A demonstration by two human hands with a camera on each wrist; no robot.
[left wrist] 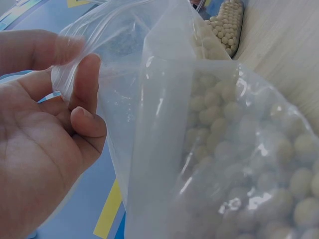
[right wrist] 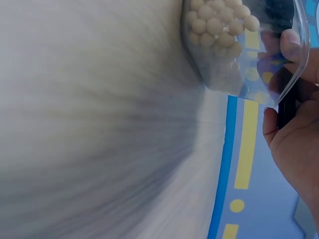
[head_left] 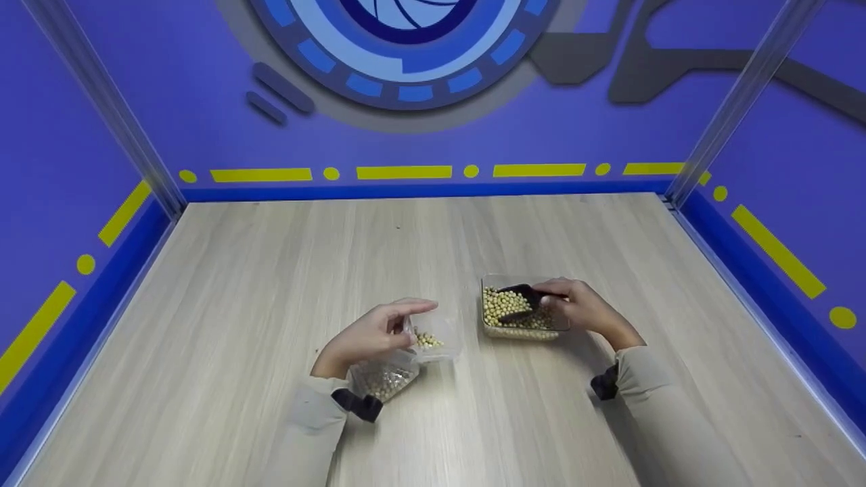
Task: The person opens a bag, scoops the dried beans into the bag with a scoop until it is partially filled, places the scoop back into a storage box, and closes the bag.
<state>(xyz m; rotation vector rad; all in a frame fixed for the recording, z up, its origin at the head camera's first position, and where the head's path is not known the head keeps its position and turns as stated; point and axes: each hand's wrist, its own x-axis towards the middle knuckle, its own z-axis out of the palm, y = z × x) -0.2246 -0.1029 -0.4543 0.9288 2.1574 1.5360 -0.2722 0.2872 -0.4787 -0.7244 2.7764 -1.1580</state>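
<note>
My left hand (head_left: 369, 338) pinches the mouth edge of a clear plastic zip bag (left wrist: 159, 109), which lies on the table with its opening turned toward the right. Pale round beans (left wrist: 299, 184), like soybeans, fill the lower part of the bag, and a few more show near its mouth. To the right, a clear rectangular box (head_left: 517, 333) holds more of these beans (head_left: 499, 306). My right hand (head_left: 587, 310) grips the handle of a black scoop (head_left: 531, 294), whose bowl is down inside the box with beans in it. In the right wrist view, the scoop handle (right wrist: 287, 107) crosses the box's rim.
The light wood-grain table (head_left: 270, 270) is enclosed at the back and sides by blue-purple panels (head_left: 419, 149) with yellow marks. Metal posts (head_left: 122, 115) stand at the back corners. The bag's mouth and the box are a short gap apart.
</note>
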